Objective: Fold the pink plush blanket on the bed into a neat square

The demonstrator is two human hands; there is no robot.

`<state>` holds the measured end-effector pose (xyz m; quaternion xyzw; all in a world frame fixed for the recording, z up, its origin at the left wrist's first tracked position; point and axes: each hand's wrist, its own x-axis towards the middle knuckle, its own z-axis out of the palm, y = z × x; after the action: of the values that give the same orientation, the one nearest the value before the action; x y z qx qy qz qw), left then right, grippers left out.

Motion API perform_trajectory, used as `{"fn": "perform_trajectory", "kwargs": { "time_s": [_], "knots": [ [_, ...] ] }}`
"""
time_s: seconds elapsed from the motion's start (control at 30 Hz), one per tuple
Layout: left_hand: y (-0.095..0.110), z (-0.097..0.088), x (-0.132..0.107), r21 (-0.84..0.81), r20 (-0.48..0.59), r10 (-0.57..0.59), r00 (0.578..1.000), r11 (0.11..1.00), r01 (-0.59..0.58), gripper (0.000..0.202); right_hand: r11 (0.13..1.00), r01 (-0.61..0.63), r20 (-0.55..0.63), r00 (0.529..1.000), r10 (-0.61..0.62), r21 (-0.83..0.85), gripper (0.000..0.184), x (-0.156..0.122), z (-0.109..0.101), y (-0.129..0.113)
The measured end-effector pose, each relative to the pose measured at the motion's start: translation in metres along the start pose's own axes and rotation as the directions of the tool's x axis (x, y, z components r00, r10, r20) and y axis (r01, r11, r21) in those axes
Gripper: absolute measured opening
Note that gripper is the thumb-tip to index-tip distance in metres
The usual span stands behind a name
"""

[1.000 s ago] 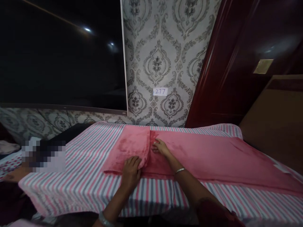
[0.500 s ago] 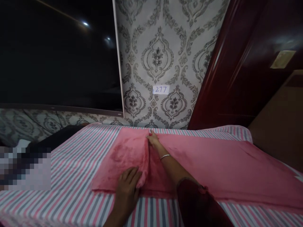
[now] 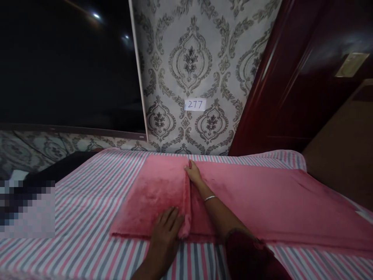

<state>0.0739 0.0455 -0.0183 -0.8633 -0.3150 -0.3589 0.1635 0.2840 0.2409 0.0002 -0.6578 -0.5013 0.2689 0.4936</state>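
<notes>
A long pink fleece cloth (image 3: 262, 202) lies across a bed covered by a pink, grey and white striped sheet (image 3: 87, 217). Its left end is folded over into a flap (image 3: 154, 194). My left hand (image 3: 167, 229) rests flat on the near corner of that flap, fingers spread. My right hand (image 3: 192, 174), with a bangle on the wrist, reaches to the far end of the fold edge, fingers lying on the cloth at the crease.
Patterned grey wallpaper with a small label reading 277 (image 3: 195, 104) rises behind the bed. A dark screen (image 3: 67, 66) fills the upper left. A dark red wooden door (image 3: 294, 77) stands at the right. A blurred patch (image 3: 26, 210) sits at the left.
My right hand slid along the fold edge from the middle to the far side of the cloth. My left hand stayed on the near corner. The camera moved closer over the bed.
</notes>
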Motion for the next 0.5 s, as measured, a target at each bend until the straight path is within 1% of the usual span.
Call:
{"fn": "perform_trajectory", "kwargs": {
  "time_s": [0.1,0.13,0.23,0.3,0.33,0.4,0.5],
  "knots": [
    [-0.003,0.000,0.000,-0.009,-0.012,0.026,1.000,1.000,-0.026,0.047,0.999,0.034,0.022,0.999,-0.034,0.009,0.070,0.003,-0.001,-0.004],
    [-0.003,0.002,0.000,-0.015,-0.005,0.033,0.999,0.999,-0.033,0.049,0.999,0.049,0.023,0.999,-0.048,-0.013,0.070,0.003,-0.002,-0.006],
    [-0.005,0.011,-0.001,-0.031,0.050,0.043,0.998,0.999,-0.042,0.051,0.983,0.062,0.023,0.998,-0.059,-0.173,0.066,0.001,-0.009,-0.007],
    [-0.004,0.016,-0.003,-0.044,0.092,0.031,0.995,0.999,-0.027,0.052,0.962,0.044,0.033,0.999,-0.036,-0.271,0.062,-0.002,-0.013,-0.009],
    [-0.003,0.017,-0.003,-0.055,0.105,0.025,0.994,0.998,-0.019,0.053,0.956,0.032,0.039,0.999,-0.022,-0.292,0.061,-0.004,-0.015,-0.010],
    [0.000,0.015,-0.003,-0.084,0.118,0.011,0.993,0.996,-0.001,0.053,0.949,0.021,0.041,0.999,-0.008,-0.316,0.061,-0.009,-0.016,-0.017],
    [0.007,-0.004,0.002,-0.153,0.107,0.028,0.994,0.988,-0.011,0.048,0.908,0.058,0.049,0.998,-0.041,-0.415,0.066,-0.023,-0.015,-0.035]
  ]
}}
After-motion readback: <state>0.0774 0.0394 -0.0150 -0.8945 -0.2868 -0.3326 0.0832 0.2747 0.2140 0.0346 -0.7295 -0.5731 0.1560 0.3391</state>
